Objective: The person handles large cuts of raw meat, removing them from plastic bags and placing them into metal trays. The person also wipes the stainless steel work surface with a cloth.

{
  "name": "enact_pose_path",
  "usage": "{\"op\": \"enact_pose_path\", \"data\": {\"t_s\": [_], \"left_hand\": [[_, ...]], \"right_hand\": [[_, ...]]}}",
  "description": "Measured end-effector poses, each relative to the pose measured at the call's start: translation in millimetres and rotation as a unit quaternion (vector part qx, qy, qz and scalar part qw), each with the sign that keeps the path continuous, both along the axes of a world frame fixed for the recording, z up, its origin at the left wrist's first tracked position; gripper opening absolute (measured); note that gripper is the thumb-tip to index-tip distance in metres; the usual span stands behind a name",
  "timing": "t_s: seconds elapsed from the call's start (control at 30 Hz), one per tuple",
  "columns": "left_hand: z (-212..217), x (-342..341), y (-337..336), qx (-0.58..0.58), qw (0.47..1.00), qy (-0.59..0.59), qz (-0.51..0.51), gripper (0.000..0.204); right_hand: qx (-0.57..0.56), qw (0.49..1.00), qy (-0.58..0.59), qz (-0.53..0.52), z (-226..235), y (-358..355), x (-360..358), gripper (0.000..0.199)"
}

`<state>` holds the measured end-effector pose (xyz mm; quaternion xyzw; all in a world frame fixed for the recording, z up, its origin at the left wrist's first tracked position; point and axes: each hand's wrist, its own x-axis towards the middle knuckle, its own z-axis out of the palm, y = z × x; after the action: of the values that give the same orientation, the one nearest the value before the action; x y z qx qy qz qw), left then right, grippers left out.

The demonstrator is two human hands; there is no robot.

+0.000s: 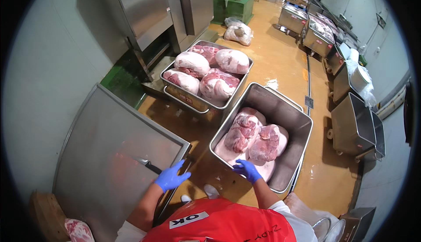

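Meat (pixel 265 143) in large, pale-and-red pieces lies heaped at the bottom of a deep metal bin (pixel 287 106), toward its near left side. The right hand (pixel 247 171), in a blue glove, is at the near end of this bin, its fingers apart and pointing left; I cannot tell whether they touch the pale piece beneath. The left hand (pixel 172 177), gloved the same, is by the right edge of a metal surface (pixel 109 132), fingers spread and holding nothing. Just beside it, a knife (pixel 150 166) lies on that surface, its dark handle toward the hand. Beyond, a second metal bin (pixel 251 65) is filled with more big pieces. A plastic bag (pixel 239 35) sits farther off on the wet floor (pixel 274 62), and metal carts (pixel 354 123) line the right wall.
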<state>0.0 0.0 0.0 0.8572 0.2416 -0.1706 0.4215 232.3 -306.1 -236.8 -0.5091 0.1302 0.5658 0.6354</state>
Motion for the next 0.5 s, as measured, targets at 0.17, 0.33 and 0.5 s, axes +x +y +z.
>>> {"op": "enact_pose_path", "data": {"t_s": [0.17,0.33,0.5], "left_hand": [[-41.3,-76.0,-41.1,0.134,0.986,0.097,0.008,0.077],[-7.9,-236.6,-39.2,0.180,0.937,0.126,0.273,0.075],[-15.9,-397.4,-172.1,0.142,0.716,0.083,0.679,0.057]], "right_hand": [[-0.037,0.947,-0.208,0.241,-6.4,31.8,-2.2,0.039],[0.007,0.621,-0.525,0.581,-11.8,134.9,-76.3,0.045],[0.094,0.373,-0.545,0.745,36.1,188.3,-153.1,0.047]]}}
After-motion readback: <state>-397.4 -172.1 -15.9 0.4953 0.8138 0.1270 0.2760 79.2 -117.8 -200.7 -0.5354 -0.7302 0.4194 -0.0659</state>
